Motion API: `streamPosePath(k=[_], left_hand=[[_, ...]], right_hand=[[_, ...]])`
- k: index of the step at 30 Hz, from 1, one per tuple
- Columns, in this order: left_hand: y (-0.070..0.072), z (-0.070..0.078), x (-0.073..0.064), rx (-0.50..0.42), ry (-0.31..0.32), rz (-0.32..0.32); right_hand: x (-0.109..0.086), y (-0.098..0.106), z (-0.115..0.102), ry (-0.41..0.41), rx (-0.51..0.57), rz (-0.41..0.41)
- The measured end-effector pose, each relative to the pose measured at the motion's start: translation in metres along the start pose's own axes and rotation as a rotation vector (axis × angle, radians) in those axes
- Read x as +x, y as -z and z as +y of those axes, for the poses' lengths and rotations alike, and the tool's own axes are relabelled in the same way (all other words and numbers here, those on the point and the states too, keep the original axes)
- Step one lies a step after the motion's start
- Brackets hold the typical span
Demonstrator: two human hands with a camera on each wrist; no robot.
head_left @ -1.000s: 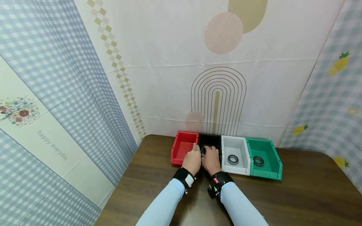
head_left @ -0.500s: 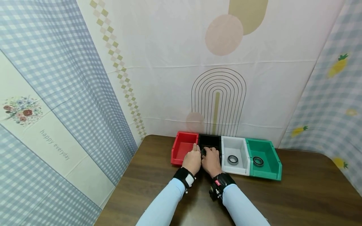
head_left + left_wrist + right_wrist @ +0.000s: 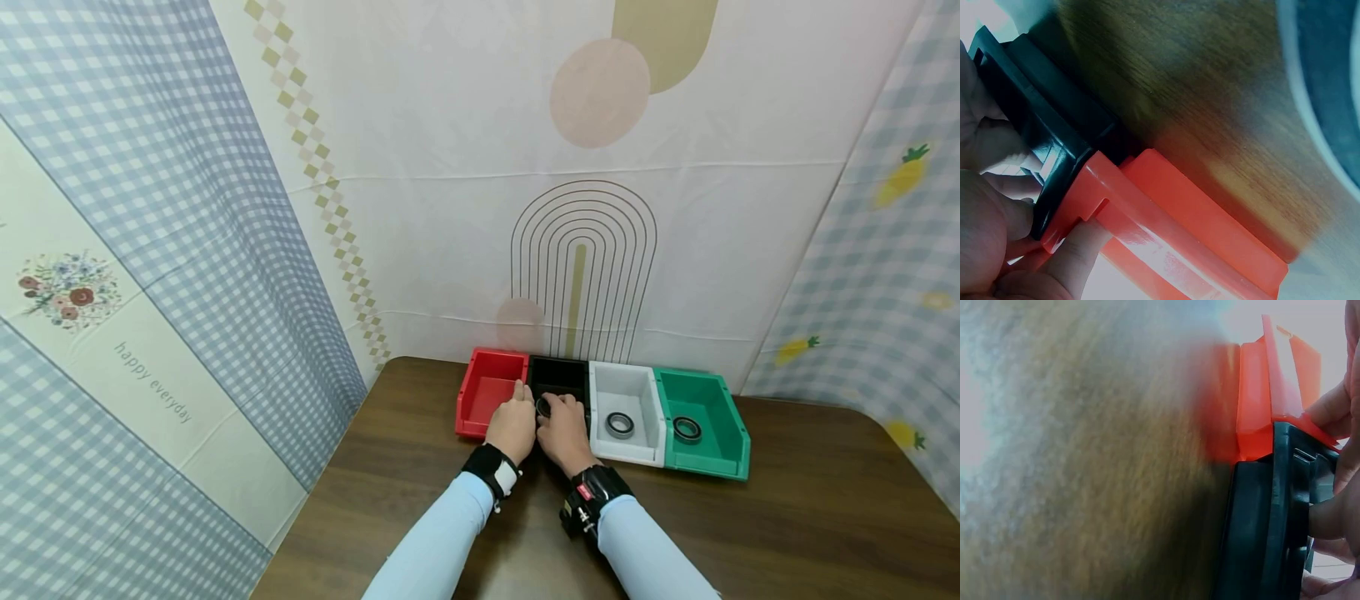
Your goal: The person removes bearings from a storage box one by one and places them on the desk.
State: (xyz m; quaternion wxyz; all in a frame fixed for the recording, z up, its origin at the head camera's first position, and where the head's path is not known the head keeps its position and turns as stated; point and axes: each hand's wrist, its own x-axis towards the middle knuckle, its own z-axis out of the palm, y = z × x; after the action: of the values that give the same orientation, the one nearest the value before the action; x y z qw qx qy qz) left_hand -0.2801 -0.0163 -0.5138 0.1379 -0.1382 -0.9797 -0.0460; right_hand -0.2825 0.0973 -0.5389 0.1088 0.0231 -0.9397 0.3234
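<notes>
Right hand: my right hand [image 3: 564, 429] is reaching into the black bin [image 3: 558, 373], its fingers bending down and pinching a dark ring; the thumb's contact is partly hidden.
Left hand: my left hand [image 3: 513, 427] is straddling the wall between the red and black bins, two fingers pointing straight ahead; whether it is also gripping the ring, I cannot tell.
Dark ring: the dark ring [image 3: 543, 408] is sitting tilted at my right fingertips, inside the front part of the black bin, on the side toward the red one.
Red bin: the red bin [image 3: 489, 393] is standing at the left end of the row, touching the black one; in the left wrist view, one of my fingers is lying across its front rim.
White bin: the white bin [image 3: 624, 387] is standing right of the black one, a flat-lying ring [image 3: 620, 436] resting near its front.
Green bin: the green bin [image 3: 701, 393] is closing the row on the right, another ring [image 3: 687, 440] lying flat inside.
Wrists: I am wearing black wristbands [image 3: 487, 468] over light blue sleeves [image 3: 431, 537].
Backing: the brown wooden table [image 3: 390, 467] is carrying all four bins before a white cloth [image 3: 442, 242] showing printed arches.
</notes>
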Motion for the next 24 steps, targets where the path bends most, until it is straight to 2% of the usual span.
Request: streamPosePath(k=[10,18,21,24], left_hand=[[-0.001,0.000,0.000,-0.012,0.004,0.015],[-0.001,-0.002,0.000,-0.053,0.022,-0.010],[-0.020,-0.007,0.006,-0.064,0.023,0.015],[-0.021,-0.007,0.008,-0.086,0.024,0.007]], right_hand=[[-0.008,0.007,-0.003,0.013,0.006,-0.015],[-0.015,0.013,-0.006,0.033,-0.010,-0.016],[-0.018,0.016,-0.006,0.053,-0.004,-0.007],[-0.022,0.019,-0.006,0.069,0.006,-0.002]])
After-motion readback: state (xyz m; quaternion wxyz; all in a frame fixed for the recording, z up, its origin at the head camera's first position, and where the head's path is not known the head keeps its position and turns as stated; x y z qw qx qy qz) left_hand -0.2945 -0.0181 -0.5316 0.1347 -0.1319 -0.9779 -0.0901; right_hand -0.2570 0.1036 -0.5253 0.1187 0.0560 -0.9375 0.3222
